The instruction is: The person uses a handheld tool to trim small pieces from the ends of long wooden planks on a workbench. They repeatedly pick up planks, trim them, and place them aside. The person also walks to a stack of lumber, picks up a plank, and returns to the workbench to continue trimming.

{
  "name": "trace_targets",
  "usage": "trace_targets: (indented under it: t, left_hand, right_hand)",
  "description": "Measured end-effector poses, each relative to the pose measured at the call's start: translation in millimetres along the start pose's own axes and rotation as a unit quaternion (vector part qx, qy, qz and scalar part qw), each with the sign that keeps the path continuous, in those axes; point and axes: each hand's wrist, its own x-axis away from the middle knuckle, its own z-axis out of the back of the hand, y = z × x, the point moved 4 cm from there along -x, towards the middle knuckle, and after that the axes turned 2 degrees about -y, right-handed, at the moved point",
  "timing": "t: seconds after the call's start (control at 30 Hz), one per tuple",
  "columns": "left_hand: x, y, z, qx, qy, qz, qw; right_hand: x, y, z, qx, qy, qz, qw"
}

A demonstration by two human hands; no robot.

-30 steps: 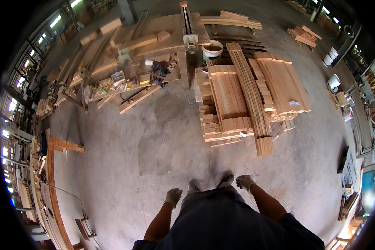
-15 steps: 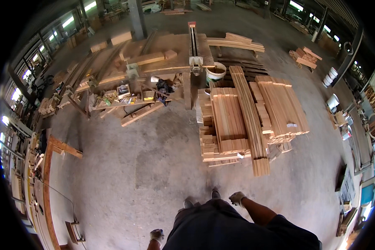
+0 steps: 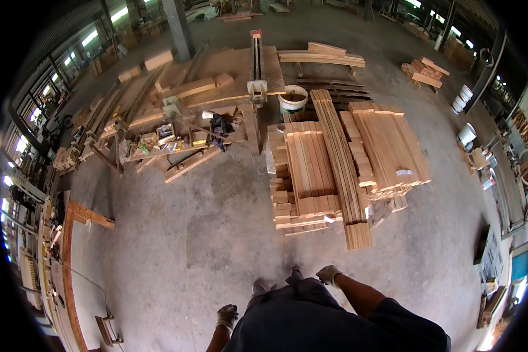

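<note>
My left hand (image 3: 227, 316), in a glove with a dark palm, hangs beside my left thigh with its fingers curled in. My right hand (image 3: 328, 274), gloved too, is held a little ahead of my right hip, its fingers also closed. Nothing shows in either hand, and neither touches any of the wood. Closest to my right hand is the near end of a bundle of long narrow wooden strips (image 3: 341, 170). That bundle lies across a pallet of stacked boards (image 3: 312, 164). A second stack of wide boards (image 3: 387, 144) sits to its right.
A cluttered workbench (image 3: 240, 88) with an upright clamp rail (image 3: 257, 58) stands ahead. A white bucket (image 3: 293, 100) is beside it. Along the left runs a long wood-edged table (image 3: 67, 264). Bare concrete floor (image 3: 164, 234) lies between. White buckets (image 3: 467, 134) stand at the right.
My view has swung slightly to the right, so the stacks and bench sit further left. My left hand has swung forward; my right hand has shifted little.
</note>
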Motion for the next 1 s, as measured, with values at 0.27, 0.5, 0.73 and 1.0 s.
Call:
trace_targets:
  t: [0.27, 0.5, 0.73, 1.0]
  left_hand:
    - [-26.2, -63.6, 10.7, -0.475, 0.035, -0.295, 0.828]
    - [-18.7, -118.5, -10.0, -0.23, 0.126, -0.069, 0.963]
    - [22.8, -150.3, -14.9, -0.035, 0.231, 0.084, 0.969]
    - [101.1, -128.5, -4.9, -0.032, 0.276, 0.125, 0.952]
  right_hand:
    - [20.0, 17.1, -0.1, 0.132, -0.078, -0.002, 0.988]
    - [-19.6, 86.4, -39.7, -0.162, -0.022, -0.038, 0.986]
    - [2.9, 14.9, 30.8, -0.111, -0.095, -0.081, 0.986]
    - [-33.9, -36.1, 63.0, -0.162, -0.042, -0.09, 0.982]
